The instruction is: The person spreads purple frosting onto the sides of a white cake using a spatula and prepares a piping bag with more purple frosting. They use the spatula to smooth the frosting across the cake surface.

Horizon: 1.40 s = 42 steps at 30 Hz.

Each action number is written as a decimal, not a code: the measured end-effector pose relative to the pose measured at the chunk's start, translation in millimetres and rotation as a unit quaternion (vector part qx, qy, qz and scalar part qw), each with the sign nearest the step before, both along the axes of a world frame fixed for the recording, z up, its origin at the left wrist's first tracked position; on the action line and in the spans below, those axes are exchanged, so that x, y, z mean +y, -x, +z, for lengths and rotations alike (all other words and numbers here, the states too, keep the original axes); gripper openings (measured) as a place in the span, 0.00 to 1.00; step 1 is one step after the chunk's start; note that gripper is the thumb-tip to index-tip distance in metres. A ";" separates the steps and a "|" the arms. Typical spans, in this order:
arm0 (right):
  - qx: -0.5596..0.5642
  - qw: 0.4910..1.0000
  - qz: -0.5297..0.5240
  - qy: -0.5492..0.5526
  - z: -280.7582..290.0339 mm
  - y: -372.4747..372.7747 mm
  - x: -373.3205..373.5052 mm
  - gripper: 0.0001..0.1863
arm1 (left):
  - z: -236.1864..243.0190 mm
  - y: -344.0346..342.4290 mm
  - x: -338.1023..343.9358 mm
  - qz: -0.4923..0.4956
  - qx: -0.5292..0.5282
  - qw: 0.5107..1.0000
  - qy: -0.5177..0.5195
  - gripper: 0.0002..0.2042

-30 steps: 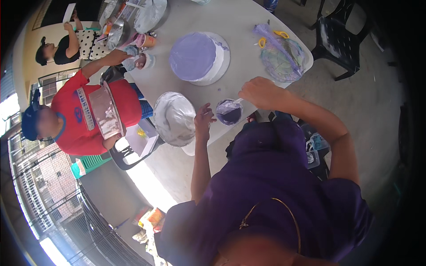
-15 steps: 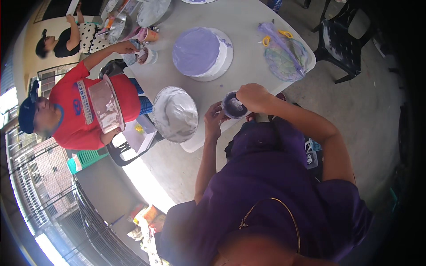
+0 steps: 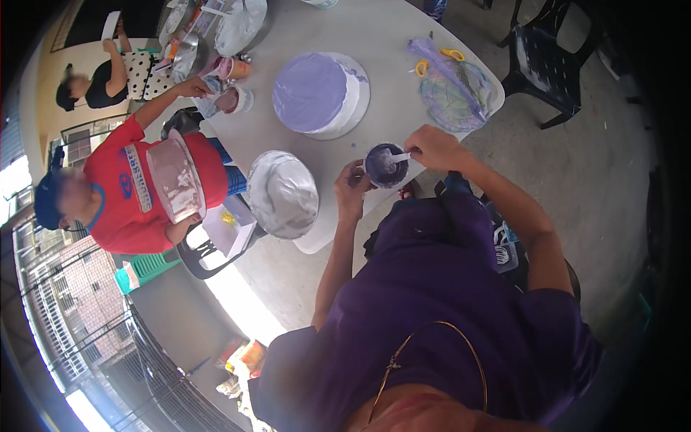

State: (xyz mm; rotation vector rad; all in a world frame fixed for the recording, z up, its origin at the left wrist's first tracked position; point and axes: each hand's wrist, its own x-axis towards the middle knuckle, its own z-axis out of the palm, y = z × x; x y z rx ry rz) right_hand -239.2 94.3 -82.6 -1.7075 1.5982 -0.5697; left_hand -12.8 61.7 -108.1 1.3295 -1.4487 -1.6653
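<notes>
My left hand (image 3: pixel 351 184) is wrapped round the side of a small cup (image 3: pixel 373 175) at the table's near edge. Purple, creamy stuff coats the inside of the cup. Between the fingers of my right hand (image 3: pixel 436 149) is the handle of a white spatula (image 3: pixel 399 157), whose end dips into the cup. Beyond the cup stands a round cake (image 3: pixel 311 92) with a lilac top and white showing on its right side. To the left of my left hand sits a wide metal bowl (image 3: pixel 282 193) of white cream.
Yellow-handled scissors (image 3: pixel 452 54) and a crumpled lilac plastic sheet (image 3: pixel 452 93) lie at the table's right corner. Across the left edge, a person in red (image 3: pixel 119 183) holds a frosted round cake (image 3: pixel 175 176) and reaches toward tubs. A black chair (image 3: pixel 543 68) stands right.
My right hand has drawn back to the right from over the cup, so the white spatula now shows. The cup stays in my left hand. The whole view has shifted slightly.
</notes>
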 end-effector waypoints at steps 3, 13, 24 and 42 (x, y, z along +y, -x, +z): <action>-0.084 0.994 0.001 0.068 -10.7 14.9 1.2 0.08 | 1.6 -0.3 -1.7 0.014 0.004 1.000 0.013 0.13; -0.311 0.947 -0.041 -0.069 -15.7 45.7 14.2 0.07 | -9.3 -18.2 -6.3 0.097 0.072 0.989 -0.091 0.18; -0.250 0.967 -0.024 0.039 -36.6 45.3 8.6 0.08 | -17.9 -25.1 -2.2 0.112 0.084 0.982 -0.128 0.17; -0.330 0.942 -0.055 -0.014 -41.9 52.1 19.4 0.08 | -44.2 -24.4 -56.1 0.189 0.194 0.952 -0.142 0.19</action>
